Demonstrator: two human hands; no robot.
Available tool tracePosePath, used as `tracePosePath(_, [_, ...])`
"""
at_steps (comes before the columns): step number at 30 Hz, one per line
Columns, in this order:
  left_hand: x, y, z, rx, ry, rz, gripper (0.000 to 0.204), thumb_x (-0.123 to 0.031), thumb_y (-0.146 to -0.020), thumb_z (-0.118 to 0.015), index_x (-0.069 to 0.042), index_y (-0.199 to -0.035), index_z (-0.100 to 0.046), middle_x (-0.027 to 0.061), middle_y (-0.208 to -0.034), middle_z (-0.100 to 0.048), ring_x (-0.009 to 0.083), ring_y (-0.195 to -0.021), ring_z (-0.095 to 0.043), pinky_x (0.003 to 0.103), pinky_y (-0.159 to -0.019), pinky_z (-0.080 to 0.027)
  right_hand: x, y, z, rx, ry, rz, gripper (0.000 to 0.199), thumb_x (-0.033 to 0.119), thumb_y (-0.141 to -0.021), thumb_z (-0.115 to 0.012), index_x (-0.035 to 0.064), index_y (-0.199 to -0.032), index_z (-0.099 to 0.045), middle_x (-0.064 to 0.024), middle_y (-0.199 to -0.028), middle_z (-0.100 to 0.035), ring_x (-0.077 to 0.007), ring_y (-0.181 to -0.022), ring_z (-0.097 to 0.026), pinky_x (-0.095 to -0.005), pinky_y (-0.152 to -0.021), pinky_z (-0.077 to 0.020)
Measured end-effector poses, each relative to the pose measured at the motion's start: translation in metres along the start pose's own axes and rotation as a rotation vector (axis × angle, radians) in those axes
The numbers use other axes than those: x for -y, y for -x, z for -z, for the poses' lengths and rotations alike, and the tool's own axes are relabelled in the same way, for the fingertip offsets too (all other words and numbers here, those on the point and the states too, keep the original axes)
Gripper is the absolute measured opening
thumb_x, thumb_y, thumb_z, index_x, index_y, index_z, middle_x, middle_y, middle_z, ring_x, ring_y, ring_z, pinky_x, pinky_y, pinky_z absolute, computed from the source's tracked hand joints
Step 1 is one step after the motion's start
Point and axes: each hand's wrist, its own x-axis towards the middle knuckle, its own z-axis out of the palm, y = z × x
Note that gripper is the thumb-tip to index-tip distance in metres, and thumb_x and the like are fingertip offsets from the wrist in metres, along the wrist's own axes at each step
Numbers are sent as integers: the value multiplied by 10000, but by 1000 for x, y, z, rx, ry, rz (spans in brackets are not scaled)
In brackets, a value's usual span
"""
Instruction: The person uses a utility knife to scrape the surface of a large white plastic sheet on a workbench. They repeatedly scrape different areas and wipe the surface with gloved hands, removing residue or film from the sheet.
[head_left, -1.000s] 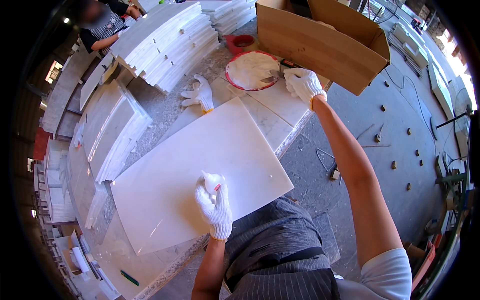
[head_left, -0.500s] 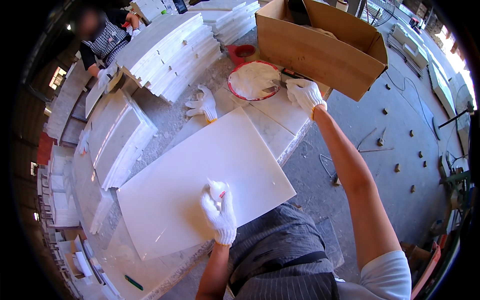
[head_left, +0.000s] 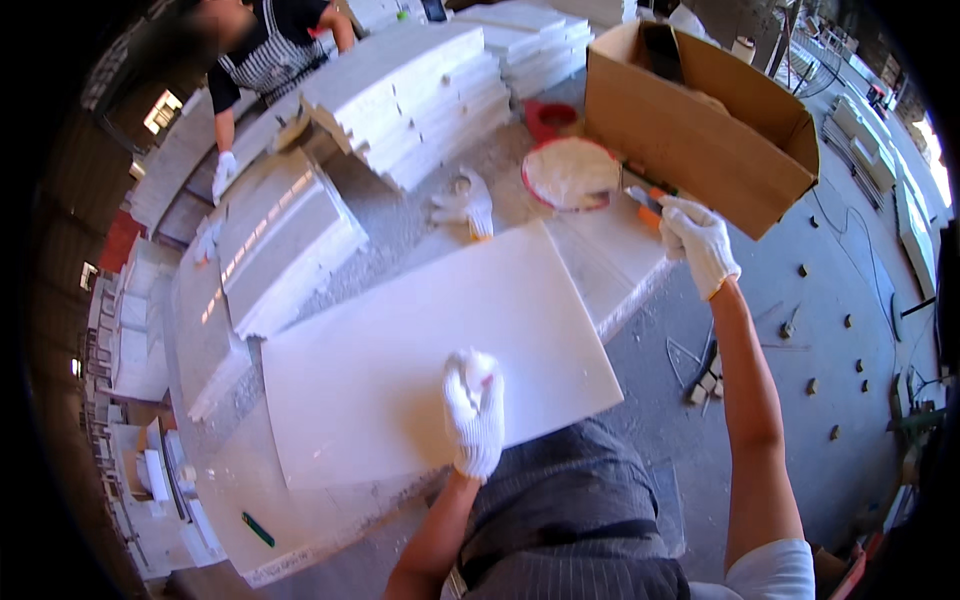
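A large white stone slab (head_left: 440, 330) lies on the bench before me. Over its near part, my left hand (head_left: 473, 420), in a white knitted glove, is closed round a small white bottle (head_left: 480, 368) with a red mark, mostly hidden by the fingers. To the far right, my gloved right hand (head_left: 698, 240) grips a putty knife (head_left: 648, 212) with an orange handle, its blade pointing left. Just left of the blade stands a red-rimmed bowl (head_left: 527, 178) filled with pale paste. The knife is apart from bowl and slab.
A loose white glove (head_left: 465, 205) lies beyond the slab. Behind the bowl are a red container (head_left: 550, 118) and an open cardboard box (head_left: 690, 150). Stone stacks (head_left: 420, 110) fill the far left, where a co-worker (head_left: 275, 55) stands. A green cutter (head_left: 258, 530) lies near left.
My right hand has drawn the putty knife out of the paste and away to the right. The left hand still holds the bottle over the slab. The whole view has shifted.
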Motion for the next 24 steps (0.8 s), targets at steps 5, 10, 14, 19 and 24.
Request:
tracePosePath(5, [23, -3, 5, -57, -216, -68, 513, -54, -945, -695, -16, -1394, -450, 44, -1124, -587, 119, -1032, -571, 304, -943, -488, -2, 77, 2, 87, 118, -101, 313, 182, -990, -633, -10, -1232, -685, -5, -791, -621, -66, -643, -536, -242, -562, -462])
tracePosePath(10, [4, -6, 4, 14, -273, -34, 499, -94, -943, -693, 19, -1384, -490, 139, -1258, -604, 226, -1130, -608, 352, -969, -508, -25, 154, 4, 144, 132, -268, 310, 152, -977, -652, -21, -1233, -681, -23, -826, -640, -85, -661, -563, -245, -571, -486])
tracePosePath(14, [5, -4, 6, 3, -288, -38, 485, -108, -928, -711, 4, -1360, -522, 118, -1215, -624, 192, -1061, -620, 340, -911, -524, -46, 194, -2, 144, 81, -380, 298, 124, -965, -668, -24, -1223, -683, -30, -818, -640, -90, -640, -555, -246, -562, -476])
tracePosePath(19, [9, -8, 8, 25, -232, -66, 459, -111, -915, -747, 11, -1310, -547, 65, -1133, -622, 135, -1013, -601, 292, -874, -525, -60, 205, -16, 103, 198, -264, 281, 132, -967, -664, 4, -1214, -700, -27, -806, -642, -86, -651, -560, -243, -571, -473])
tracePosePath(24, [5, -8, 3, -10, -242, -35, 449, -99, -917, -741, 13, -1306, -548, 63, -1131, -625, 128, -1003, -606, 288, -874, -524, -73, 206, -22, 101, 619, 87, 261, 100, -936, -654, 23, -1178, -715, -96, -879, -712, -167, -738, -651, -299, -682, -530])
